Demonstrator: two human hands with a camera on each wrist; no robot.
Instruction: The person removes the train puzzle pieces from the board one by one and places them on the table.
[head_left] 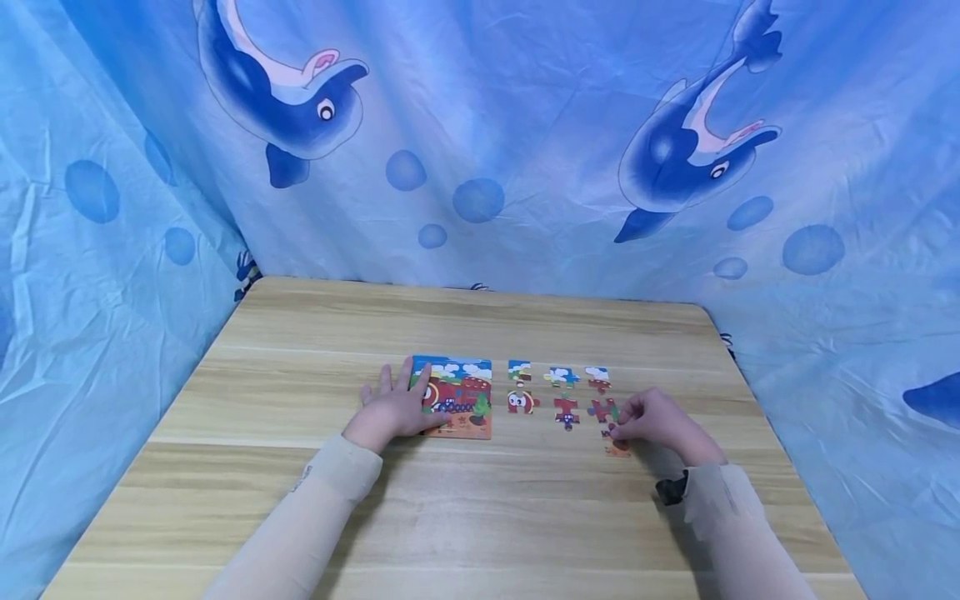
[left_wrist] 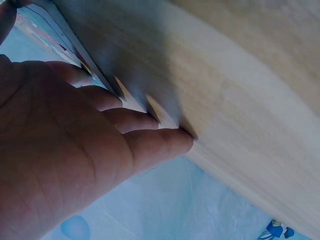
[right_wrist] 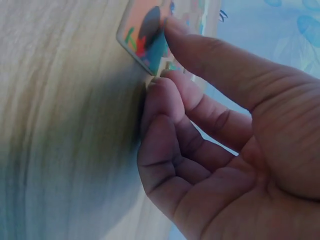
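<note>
My left hand [head_left: 393, 410] rests with spread fingers on the left part of a square picture board [head_left: 472, 425], thumb across its lower part. In the left wrist view, the fingertips [left_wrist: 185, 141] of that hand touch the tabletop beside the board's edge. My right hand [head_left: 658, 425] has its fingers curled at an orange-bottomed jigsaw piece [head_left: 618, 450], the lowest of the right column. Seen from the right wrist, the thumb lies over this jigsaw piece [right_wrist: 142, 35] and the other fingertips are at its corner. Just above it lies a red jigsaw piece [head_left: 602, 410].
Several loose jigsaw pieces lie in columns right of the board, among them a white-eyed piece [head_left: 519, 402], a cloud piece [head_left: 562, 377] and a red-and-blue piece [head_left: 566, 412]. The wooden table [head_left: 465, 517] meets blue dolphin-print curtains [head_left: 525, 250] at the back and sides.
</note>
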